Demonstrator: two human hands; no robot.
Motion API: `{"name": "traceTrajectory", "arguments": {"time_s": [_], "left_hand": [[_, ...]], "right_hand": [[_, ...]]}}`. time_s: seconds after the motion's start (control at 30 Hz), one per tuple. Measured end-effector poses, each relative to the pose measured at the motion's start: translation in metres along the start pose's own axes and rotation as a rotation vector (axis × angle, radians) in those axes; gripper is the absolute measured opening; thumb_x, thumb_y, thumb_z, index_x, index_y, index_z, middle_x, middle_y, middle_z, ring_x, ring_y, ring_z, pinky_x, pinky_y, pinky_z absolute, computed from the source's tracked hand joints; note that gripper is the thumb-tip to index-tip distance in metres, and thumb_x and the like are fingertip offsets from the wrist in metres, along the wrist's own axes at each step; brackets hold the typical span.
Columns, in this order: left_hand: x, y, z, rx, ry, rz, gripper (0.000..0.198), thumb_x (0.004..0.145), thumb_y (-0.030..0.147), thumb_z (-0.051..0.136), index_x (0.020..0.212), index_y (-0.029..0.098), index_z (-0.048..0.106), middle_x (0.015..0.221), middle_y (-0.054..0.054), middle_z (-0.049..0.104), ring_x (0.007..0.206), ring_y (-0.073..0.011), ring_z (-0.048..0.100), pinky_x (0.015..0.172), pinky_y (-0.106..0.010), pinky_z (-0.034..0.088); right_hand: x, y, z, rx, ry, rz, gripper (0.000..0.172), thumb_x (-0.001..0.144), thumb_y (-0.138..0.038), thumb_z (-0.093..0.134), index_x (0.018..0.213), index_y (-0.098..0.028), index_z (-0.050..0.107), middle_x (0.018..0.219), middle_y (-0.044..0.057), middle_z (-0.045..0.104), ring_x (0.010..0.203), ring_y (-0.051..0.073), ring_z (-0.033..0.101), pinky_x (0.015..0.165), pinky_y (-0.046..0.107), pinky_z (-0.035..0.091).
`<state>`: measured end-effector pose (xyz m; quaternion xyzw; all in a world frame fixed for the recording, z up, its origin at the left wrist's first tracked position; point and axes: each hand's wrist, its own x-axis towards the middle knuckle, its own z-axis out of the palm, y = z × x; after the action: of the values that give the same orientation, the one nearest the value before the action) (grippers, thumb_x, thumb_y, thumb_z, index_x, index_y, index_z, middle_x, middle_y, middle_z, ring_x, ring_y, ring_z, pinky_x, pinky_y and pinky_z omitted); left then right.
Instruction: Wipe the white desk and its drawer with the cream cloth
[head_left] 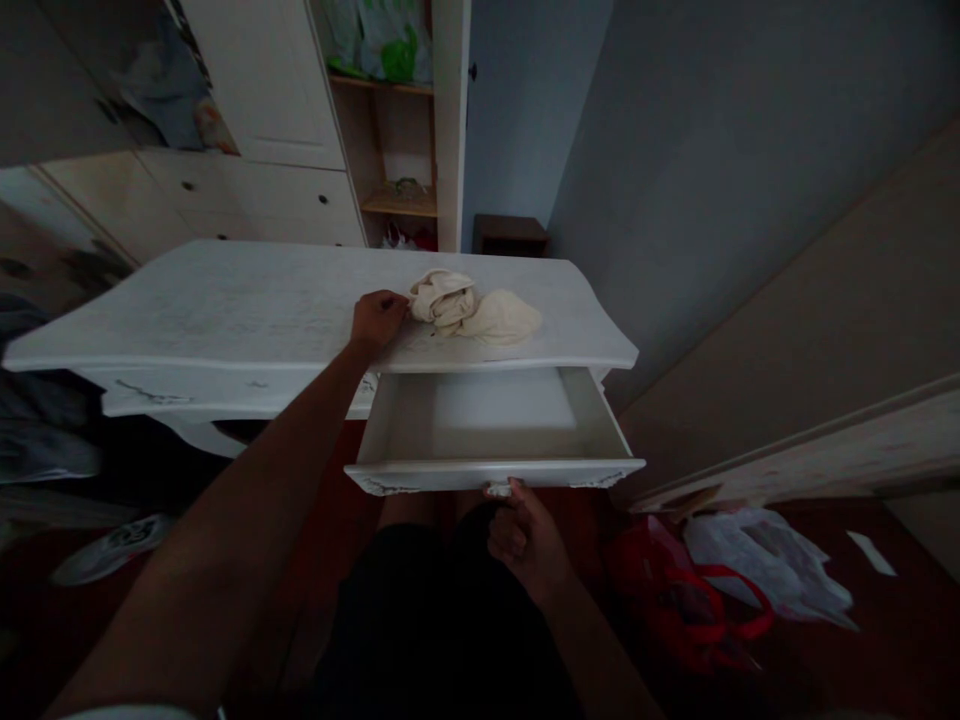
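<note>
Up on the white surface [262,300], a crumpled cream cloth [506,318] is lying just behind the open drawer [450,468], and the left hand [381,318] is pinching its left edge, so that grip is basically closed on the fabric. Down below, the right hand [531,542] is touching the drawer's front knob [497,489] with a fingertip, other fingers curling in, but honestly I can't tell if that grip is actually clasping it.

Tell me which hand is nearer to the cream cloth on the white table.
Left. The left hand is at the edge of the cream cloth; the right hand is farther, at the knob of the open drawer.
</note>
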<state>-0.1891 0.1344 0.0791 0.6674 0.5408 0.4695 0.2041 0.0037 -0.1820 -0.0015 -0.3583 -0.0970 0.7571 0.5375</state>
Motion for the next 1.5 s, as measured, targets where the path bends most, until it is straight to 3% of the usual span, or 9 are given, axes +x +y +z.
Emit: {"name": "traceTrajectory", "arguments": {"time_s": [0.3, 0.57, 0.83, 1.03, 1.17, 1.27, 1.37, 1.5], "left_hand": [[0.002, -0.007, 0.002, -0.136, 0.005, -0.064, 0.028, 0.078, 0.039, 0.056, 0.07, 0.016, 0.068, 0.067, -0.005, 0.067, 0.068, -0.017, 0.061, 0.067, -0.026, 0.048], [-0.003, 0.0, -0.003, -0.029, 0.002, -0.024, 0.028, 0.076, 0.04, 0.056, 0.068, 0.017, 0.068, 0.065, -0.003, 0.066, 0.065, -0.0159, 0.058, 0.064, -0.025, 0.044], [-0.008, 0.008, -0.006, 0.068, -0.027, -0.014, 0.031, 0.076, 0.041, 0.052, 0.07, 0.015, 0.067, 0.068, -0.003, 0.066, 0.069, -0.0158, 0.058, 0.065, -0.025, 0.043], [-0.009, 0.015, -0.007, 0.15, -0.043, -0.044, 0.028, 0.08, 0.038, 0.051, 0.074, 0.015, 0.067, 0.077, -0.004, 0.069, 0.076, -0.0176, 0.061, 0.072, -0.026, 0.046], [-0.002, 0.04, 0.003, 0.22, -0.008, -0.226, 0.045, 0.086, 0.05, 0.049, 0.103, 0.012, 0.066, 0.103, -0.013, 0.07, 0.096, -0.0241, 0.063, 0.086, -0.034, 0.048], [0.0, 0.074, 0.021, 0.302, 0.031, -0.233, 0.071, 0.083, 0.062, 0.052, 0.132, 0.01, 0.049, 0.133, -0.023, 0.054, 0.121, -0.0306, 0.054, 0.098, -0.041, 0.043], [-0.002, 0.104, 0.042, 0.442, -0.103, -0.103, 0.09, 0.073, 0.076, 0.054, 0.142, 0.019, 0.041, 0.15, -0.021, 0.038, 0.137, -0.0373, 0.037, 0.107, -0.054, 0.034], [-0.001, 0.121, 0.062, 0.623, -0.355, -0.154, 0.111, 0.055, 0.086, 0.059, 0.145, 0.024, 0.037, 0.152, -0.022, 0.034, 0.137, -0.0479, 0.032, 0.103, -0.067, 0.031]], "right_hand": [[-0.019, 0.011, -0.013, -0.027, 0.074, 0.007, 0.039, 0.071, -0.055, 0.074, 0.08, -0.017, 0.07, 0.033, -0.012, 0.029, 0.035, 0.004, 0.016, 0.04, 0.021, 0.016], [-0.03, 0.042, -0.033, 0.037, 0.074, -0.04, 0.038, 0.069, -0.055, 0.077, 0.071, -0.018, 0.067, 0.034, -0.012, 0.029, 0.035, 0.004, 0.018, 0.042, 0.023, 0.016], [-0.021, 0.073, -0.058, 0.058, 0.097, -0.054, 0.046, 0.066, -0.057, 0.078, 0.055, -0.019, 0.055, 0.034, -0.011, 0.029, 0.035, 0.004, 0.021, 0.041, 0.023, 0.016], [-0.011, 0.076, -0.065, -0.068, 0.053, -0.183, 0.047, 0.071, -0.061, 0.073, 0.071, -0.014, 0.069, 0.039, -0.008, 0.039, 0.039, 0.005, 0.03, 0.044, 0.022, 0.023], [-0.005, 0.08, -0.068, -0.048, 0.06, -0.264, 0.046, 0.07, -0.062, 0.074, 0.071, -0.016, 0.069, 0.049, -0.004, 0.053, 0.044, 0.007, 0.041, 0.049, 0.024, 0.033], [0.0, 0.086, -0.073, -0.022, 0.048, -0.247, 0.045, 0.072, -0.063, 0.073, 0.071, -0.017, 0.069, 0.049, -0.003, 0.053, 0.044, 0.008, 0.045, 0.048, 0.024, 0.036], [0.008, 0.092, -0.082, -0.004, 0.055, -0.252, 0.045, 0.068, -0.062, 0.076, 0.07, -0.018, 0.069, 0.054, -0.002, 0.058, 0.042, 0.008, 0.045, 0.044, 0.023, 0.035], [0.019, 0.099, -0.093, 0.009, 0.033, -0.243, 0.048, 0.06, -0.063, 0.08, 0.073, -0.018, 0.07, 0.062, 0.001, 0.065, 0.035, 0.005, 0.038, 0.038, 0.021, 0.029]]}}
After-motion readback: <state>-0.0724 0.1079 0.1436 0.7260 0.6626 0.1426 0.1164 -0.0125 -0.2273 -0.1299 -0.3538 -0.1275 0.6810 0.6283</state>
